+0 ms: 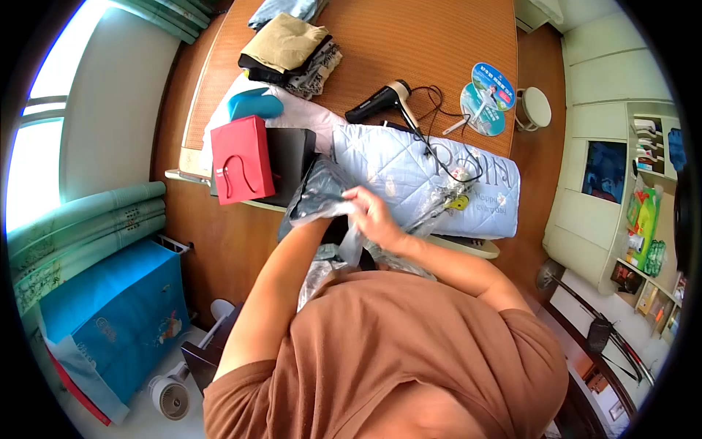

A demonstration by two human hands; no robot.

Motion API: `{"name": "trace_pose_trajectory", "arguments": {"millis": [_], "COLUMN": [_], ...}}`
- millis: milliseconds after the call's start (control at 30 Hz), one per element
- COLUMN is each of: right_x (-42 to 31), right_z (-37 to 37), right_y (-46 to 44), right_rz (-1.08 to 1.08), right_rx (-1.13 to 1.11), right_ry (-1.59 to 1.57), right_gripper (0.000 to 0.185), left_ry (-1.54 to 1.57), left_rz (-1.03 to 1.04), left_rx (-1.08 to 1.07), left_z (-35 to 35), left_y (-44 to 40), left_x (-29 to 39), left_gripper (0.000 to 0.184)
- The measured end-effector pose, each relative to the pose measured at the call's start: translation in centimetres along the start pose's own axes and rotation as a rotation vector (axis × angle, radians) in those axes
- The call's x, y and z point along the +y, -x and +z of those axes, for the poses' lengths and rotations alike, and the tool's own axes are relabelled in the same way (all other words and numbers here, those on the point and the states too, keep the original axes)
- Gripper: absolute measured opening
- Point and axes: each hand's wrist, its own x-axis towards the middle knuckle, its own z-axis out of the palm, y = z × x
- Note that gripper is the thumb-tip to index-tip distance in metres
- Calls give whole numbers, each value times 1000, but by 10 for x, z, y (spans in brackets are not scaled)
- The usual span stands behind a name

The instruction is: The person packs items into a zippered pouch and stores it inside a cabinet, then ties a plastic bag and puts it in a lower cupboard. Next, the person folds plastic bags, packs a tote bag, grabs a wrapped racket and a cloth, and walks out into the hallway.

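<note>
My right hand (374, 221) is closed on the edge of a thin, see-through plastic bag (322, 189), with the fingertips pinched together. My left forearm (296, 257) reaches up to the same bag. The left hand is covered by the plastic, so its fingers do not show. The dark grey part of the bag lies against a black flat case (292, 146) at the bed's edge. More crumpled clear plastic (316, 276) hangs down in front of my body.
A red paper bag (240, 161) stands left of the case. A light blue quilt (395, 164), a hair dryer (380, 101) with its cord, two hand fans (488, 80) and folded clothes (285, 44) lie on the bed (409, 44). A blue storage bag (121, 314) sits at left.
</note>
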Motion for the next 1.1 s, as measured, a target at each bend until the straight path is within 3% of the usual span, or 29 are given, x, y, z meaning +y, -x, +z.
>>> {"name": "trace_pose_trajectory", "arguments": {"millis": [67, 167, 233, 267, 300, 367, 433, 467, 500, 567, 633, 667, 700, 733, 767, 800, 900, 967, 1100], "right_x": [-6, -10, -3, -6, -9, -15, -34, -37, -39, -36, -22, -20, -20, -12, -18, -27, 0, 8, 13], "right_z": [-18, -40, -55, -60, -63, -72, -72, -74, -76, -76, -73, -65, -54, -46, -36, -21, -1, -2, -2], "right_y": [-9, -29, -45, -49, -53, -55, -49, -49, -47, -47, -53, -54, -54, -54, -50, -44, -45, -60, -75], "right_rz": [85, 133, 86, 98, 113, 93, 127, 124, 152, 181, 161, 124, 61, -76, -214, -164, -344, -337, -436], "right_rx": [64, 199, 231, 232, 234, 143, 54, 56, 27, 0, -17, 47, 109, 95, 92, 54, 20, 1, 116], "right_ry": [-79, -150, -185, -213, -244, -147, -134, -135, -170, -204, -114, -33, 2, 115, 496, 616, 869, 902, 991], "right_gripper": [19, 17, 16, 17, 19, 24, 27, 27, 28, 29, 26, 24, 23, 26, 28, 29, 27, 27, 26], "left_ry": [-38, -216, -56, 82, 165, 102, 124, 256, 256, 903, 1294, 939, 911, 887, 861, 791, 1173, 1100, 1121], "left_rz": [-66, -6, 369, 428, 395, 211, 16, -115, -112, -295, -403, -250, -158, -154, -149, -97, -84, -142, -42], "left_rx": [-73, -96, 507, 558, 565, 952, 1193, 1183, 1183, 1001, 751, 924, 1014, 949, 887, 786, 784, 729, 643], "left_z": [-15, -29, -39, -58, -71, -64, -48, -40, -22, 20, 29, 36, 33, 29, 24, 24, 22, 15, 19], "left_y": [1, 17, 57, 81, 104, 127, 137, 139, 133, 115, 103, 95, 86, 80, 74, 66, 54, 67, 82], "left_x": [26, 61, 65, 78, 82, 69, 47, 43, 30, -3, -9, -7, 3, 8, 9, 4, 20, 22, 19], "left_gripper": [34, 38, 32, 33, 40, 46, 42, 39, 39, 29, 25, 25, 24, 23, 23, 16, 13, 15, 19]}}
